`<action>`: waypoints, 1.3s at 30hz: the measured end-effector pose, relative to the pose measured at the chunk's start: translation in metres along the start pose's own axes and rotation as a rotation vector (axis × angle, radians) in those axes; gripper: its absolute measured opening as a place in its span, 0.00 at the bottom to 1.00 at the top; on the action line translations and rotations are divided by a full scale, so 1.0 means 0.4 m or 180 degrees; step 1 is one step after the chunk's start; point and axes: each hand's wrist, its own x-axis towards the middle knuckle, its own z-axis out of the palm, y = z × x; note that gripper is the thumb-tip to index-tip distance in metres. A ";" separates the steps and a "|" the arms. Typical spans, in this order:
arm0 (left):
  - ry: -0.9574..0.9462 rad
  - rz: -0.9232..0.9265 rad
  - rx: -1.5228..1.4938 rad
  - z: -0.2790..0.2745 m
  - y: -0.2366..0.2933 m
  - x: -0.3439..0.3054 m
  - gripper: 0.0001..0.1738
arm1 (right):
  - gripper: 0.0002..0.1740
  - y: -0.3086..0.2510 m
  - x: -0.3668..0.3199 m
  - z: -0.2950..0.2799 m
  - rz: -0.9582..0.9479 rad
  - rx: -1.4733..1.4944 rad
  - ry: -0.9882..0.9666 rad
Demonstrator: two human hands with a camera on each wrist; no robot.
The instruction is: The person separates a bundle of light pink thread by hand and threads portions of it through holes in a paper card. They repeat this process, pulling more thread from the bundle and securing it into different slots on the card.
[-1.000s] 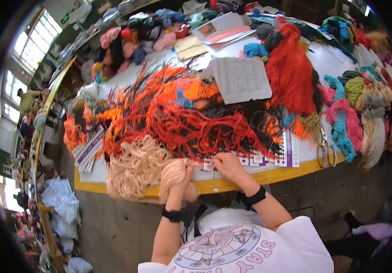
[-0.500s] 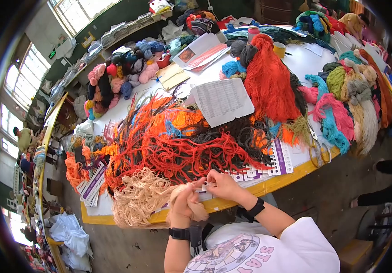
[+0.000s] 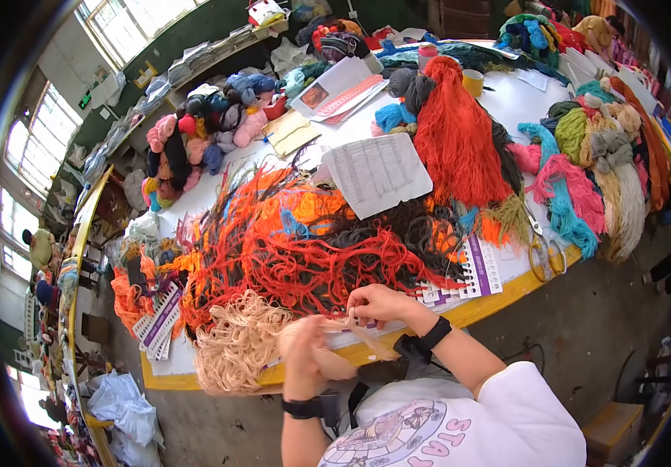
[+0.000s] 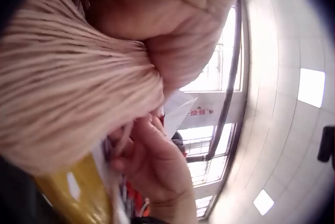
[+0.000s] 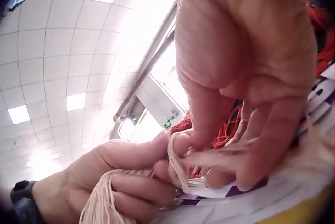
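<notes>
A pale peach yarn hank [image 3: 242,342] lies in loose loops at the table's near edge, left of both hands. My left hand [image 3: 302,348], blurred by motion, grips a gathered bundle of this yarn [image 4: 73,93], which drapes from the curled fingers. Just to its right, my right hand [image 3: 382,305] pinches peach strands between thumb and fingers. A short yarn tail [image 3: 372,342] hangs from there over the yellow table edge. In the right wrist view, a strand loops round the fingertips [image 5: 180,143] where the hands nearly meet.
Tangled red and orange yarn [image 3: 320,261] spreads just beyond the hands. Purple-and-white punched cards [image 3: 479,268] and scissors [image 3: 546,253] lie to the right. A printed sheet [image 3: 378,175] rests on the yarn, and a tall red hank [image 3: 460,132] stands behind.
The head view has shifted. The yarn bundle has moved with my left hand, which is now blurred. A loose yarn tail now hangs below my right hand.
</notes>
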 end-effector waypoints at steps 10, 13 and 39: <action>0.2135 0.1721 0.1611 -0.107 0.277 -0.060 0.11 | 0.09 0.014 0.020 0.032 -0.0070 -0.0014 0.0338; 0.1212 0.3958 0.5057 -0.128 0.089 0.032 0.13 | 0.08 0.025 0.021 0.052 0.0074 0.0164 0.0723; -0.0356 0.2829 0.4764 -0.074 -0.062 0.088 0.10 | 0.10 0.084 0.010 0.156 -0.1333 -0.1469 0.2086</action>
